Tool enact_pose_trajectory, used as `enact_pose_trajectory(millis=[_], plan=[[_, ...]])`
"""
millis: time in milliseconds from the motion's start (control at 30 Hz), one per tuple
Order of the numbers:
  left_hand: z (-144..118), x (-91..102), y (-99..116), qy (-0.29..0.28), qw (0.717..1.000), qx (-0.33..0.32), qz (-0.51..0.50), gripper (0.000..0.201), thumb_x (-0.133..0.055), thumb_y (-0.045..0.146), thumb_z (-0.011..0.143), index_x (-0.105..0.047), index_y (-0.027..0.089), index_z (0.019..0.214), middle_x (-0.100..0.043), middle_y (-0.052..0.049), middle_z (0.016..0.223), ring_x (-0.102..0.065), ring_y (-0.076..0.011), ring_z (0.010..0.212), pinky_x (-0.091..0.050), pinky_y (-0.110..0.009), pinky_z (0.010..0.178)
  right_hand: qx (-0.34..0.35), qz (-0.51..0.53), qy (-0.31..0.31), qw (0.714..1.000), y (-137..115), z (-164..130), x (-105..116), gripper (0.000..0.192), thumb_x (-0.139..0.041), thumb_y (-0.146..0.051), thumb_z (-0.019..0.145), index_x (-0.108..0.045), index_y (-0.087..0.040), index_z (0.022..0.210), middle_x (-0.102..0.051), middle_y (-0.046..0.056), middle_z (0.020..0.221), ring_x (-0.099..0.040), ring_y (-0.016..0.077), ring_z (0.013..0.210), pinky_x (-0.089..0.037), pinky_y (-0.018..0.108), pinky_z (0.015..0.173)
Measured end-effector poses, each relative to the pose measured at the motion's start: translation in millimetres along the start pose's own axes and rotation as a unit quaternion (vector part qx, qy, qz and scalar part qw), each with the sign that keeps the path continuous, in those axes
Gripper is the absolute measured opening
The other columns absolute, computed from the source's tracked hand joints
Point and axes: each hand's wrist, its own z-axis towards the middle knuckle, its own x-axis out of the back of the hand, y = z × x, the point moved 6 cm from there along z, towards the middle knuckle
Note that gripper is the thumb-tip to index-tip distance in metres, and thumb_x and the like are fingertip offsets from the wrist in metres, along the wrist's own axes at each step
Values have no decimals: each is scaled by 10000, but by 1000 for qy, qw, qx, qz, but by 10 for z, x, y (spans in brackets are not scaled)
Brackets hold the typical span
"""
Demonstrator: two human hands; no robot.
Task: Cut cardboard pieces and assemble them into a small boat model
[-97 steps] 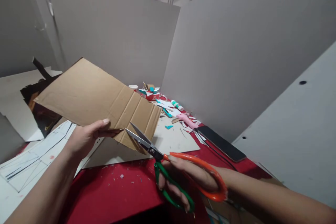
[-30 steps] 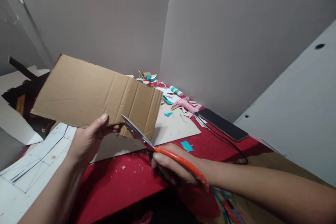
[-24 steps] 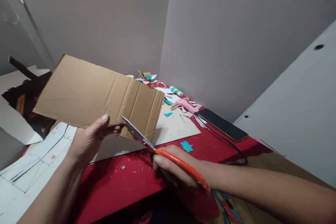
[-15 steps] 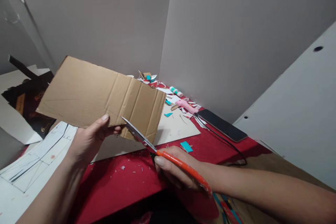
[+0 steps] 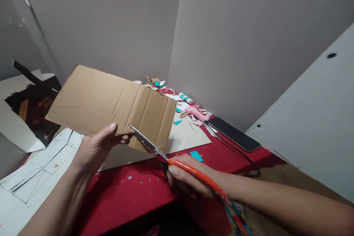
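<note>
The left hand point(image 5: 95, 149) holds a brown card point(image 5: 110, 105) by its bottom edge, thumb on the front and fingers behind. The card is up in the air above the worktop point(image 5: 121, 191), tilted, with fold lines down its right part. The right hand point(image 5: 188, 180) is closed around the orange handle of the scissors point(image 5: 166, 158). The blades are shut and poke into the bottom edge of the card, just beside the left thumb. The tip touches the card.

Under the card lies a pale board point(image 5: 185, 138) on the red worktop. A small blue scrap point(image 5: 196, 155) sits near the right hand. A dark phone point(image 5: 233, 134) lies further right with a black wire point(image 5: 246, 160) running from it. A pink thing point(image 5: 197, 113) and a glue stick point(image 5: 186, 98) lie at the back among paper bits. White paper point(image 5: 35, 166) with drawn lines is under the left arm. Grey walls point(image 5: 243, 44) stand all around
</note>
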Motion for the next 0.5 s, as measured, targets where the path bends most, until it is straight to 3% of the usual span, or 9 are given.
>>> enact_pose_trajectory(millis=[100,200,500], plan=[[-1,10,-3,0,1000,-3,3,262,-857,312,584,-765,93,694,-759,-95,706,-693,-192,654,-580,-281,678,8,-19,-34,999,-39,-34,10,682,-306,-749,881,-571,-122,835,-454,-46,476,-436,75,397,-378,186,409],[-5,13,-6,-2,1000,0,4,266,-847,311,598,-767,86,715,-758,-94,715,-691,-188,658,-577,-275,675,-8,-48,-26,998,-97,-56,20,710,-269,-766,876,-565,-120,868,-445,-49,498,-445,82,420,-386,198,428],[-21,1,-19,30,999,-10,2,261,-830,278,616,-757,68,752,-759,-112,753,-695,-200,682,-564,-305,711,56,-147,19,987,-355,24,34,628,-258,-675,941,-528,-148,735,-430,-36,514,-402,71,455,-344,184,424]])
